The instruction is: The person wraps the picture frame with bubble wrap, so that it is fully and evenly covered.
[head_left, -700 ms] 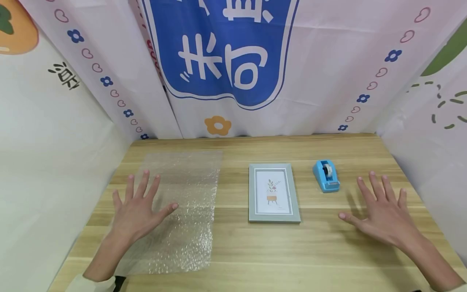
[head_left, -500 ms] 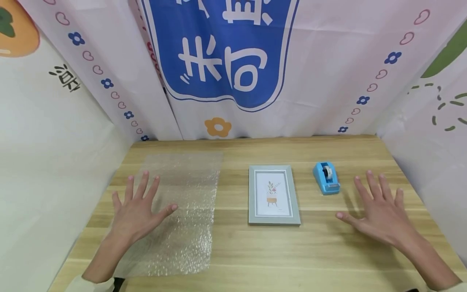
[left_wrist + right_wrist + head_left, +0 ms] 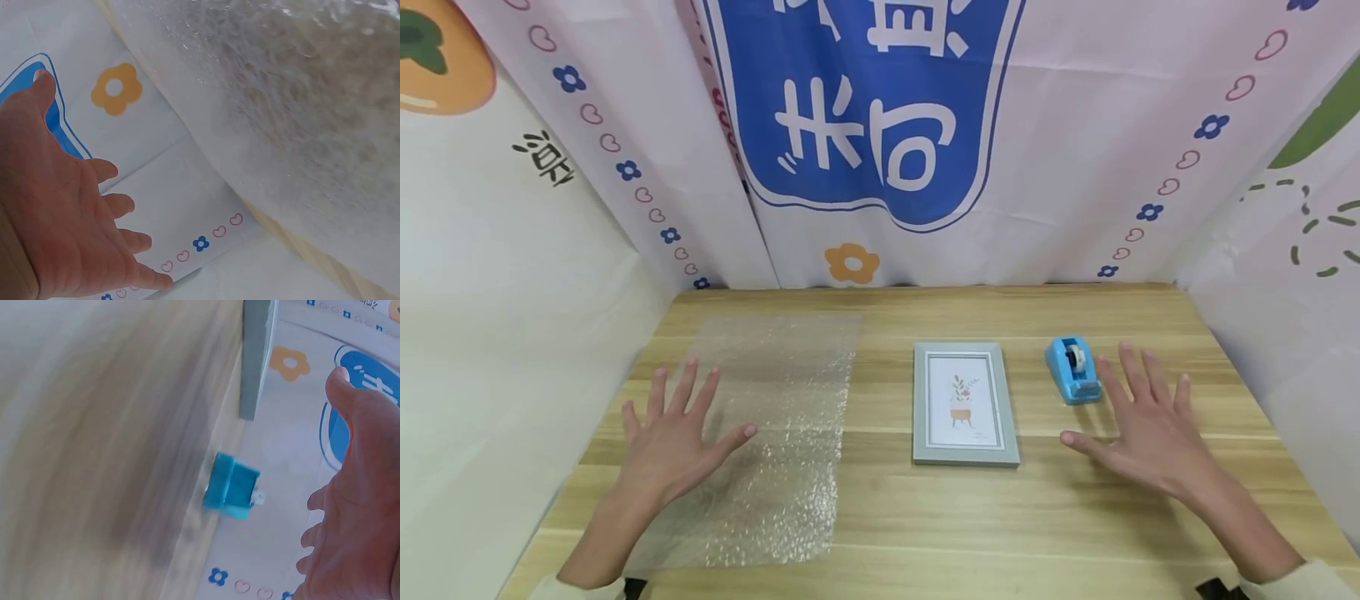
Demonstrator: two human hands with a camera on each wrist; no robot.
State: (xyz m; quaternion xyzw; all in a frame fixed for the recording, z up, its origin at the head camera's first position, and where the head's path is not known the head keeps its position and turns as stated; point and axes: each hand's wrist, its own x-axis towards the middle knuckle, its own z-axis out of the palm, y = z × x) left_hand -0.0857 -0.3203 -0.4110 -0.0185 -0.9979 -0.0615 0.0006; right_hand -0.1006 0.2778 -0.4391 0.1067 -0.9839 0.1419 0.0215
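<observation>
My left hand (image 3: pixel 673 450) is spread over the left part of a clear bubble wrap sheet (image 3: pixel 797 433), its fingers straight and holding nothing. The sheet lies flat on the table and fills much of the left wrist view. My right hand (image 3: pixel 1150 433), also spread and holding nothing, hovers just right of a blue tape dispenser (image 3: pixel 1073 371) with a white roll in it. In the right wrist view the tape dispenser (image 3: pixel 231 486) appears beyond the hand. Between the hands lies a grey-green picture frame (image 3: pixel 966 457) with a potted plant print, face up.
The wooden table (image 3: pixel 962 533) is enclosed by printed white cloth at the back (image 3: pixel 1060 200) and on both sides. The frame and the dispenser stand apart, with bare wood between them.
My right hand has moved left, closer to the tape dispenser. My left hand has shifted slightly left. The whole head view has shifted a little; the objects stay in place.
</observation>
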